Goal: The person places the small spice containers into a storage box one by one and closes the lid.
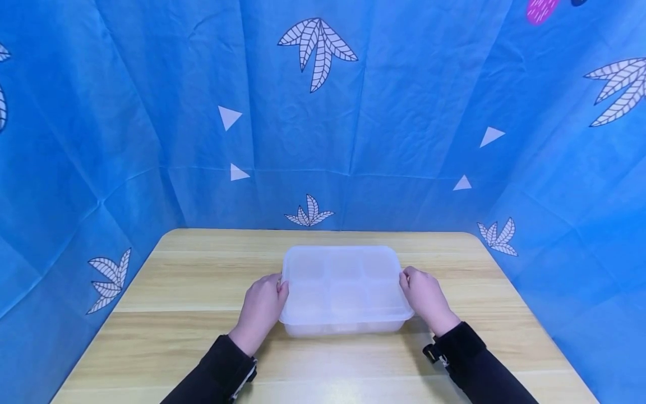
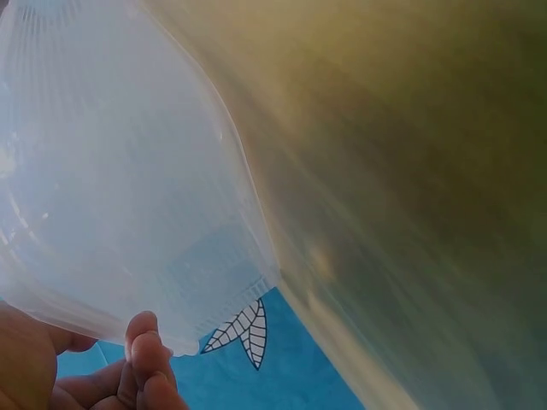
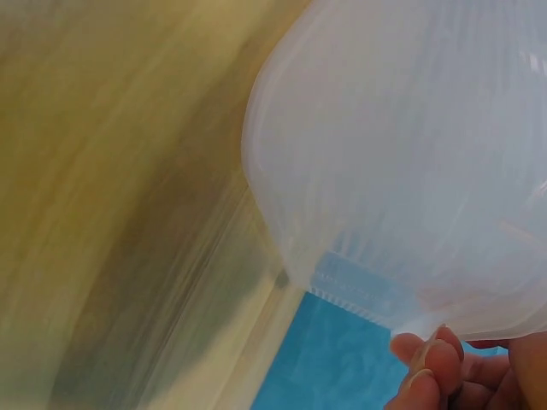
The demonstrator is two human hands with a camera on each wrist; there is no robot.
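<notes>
A translucent white plastic box (image 1: 345, 329) with a flat lid (image 1: 345, 286) is level in front of me at mid-table. Faint outlines of several square compartments show through the lid. My left hand (image 1: 262, 306) grips its left side, fingers curled at the rim. On the opposite side, my right hand (image 1: 426, 297) holds the rim in the same way. Both wrist views show curled fingertips by the box's edge, with the ribbed box wall (image 2: 128, 171) filling much of the picture. Whether the underside touches the table, I cannot tell.
The light wooden table (image 1: 192, 280) has rounded far corners. Blue cloth (image 1: 303, 140) with printed leaves and triangles hangs behind it and along both sides. Black sleeves (image 1: 217, 370) cover both forearms, and a small dark device (image 1: 434, 352) sits at the right cuff.
</notes>
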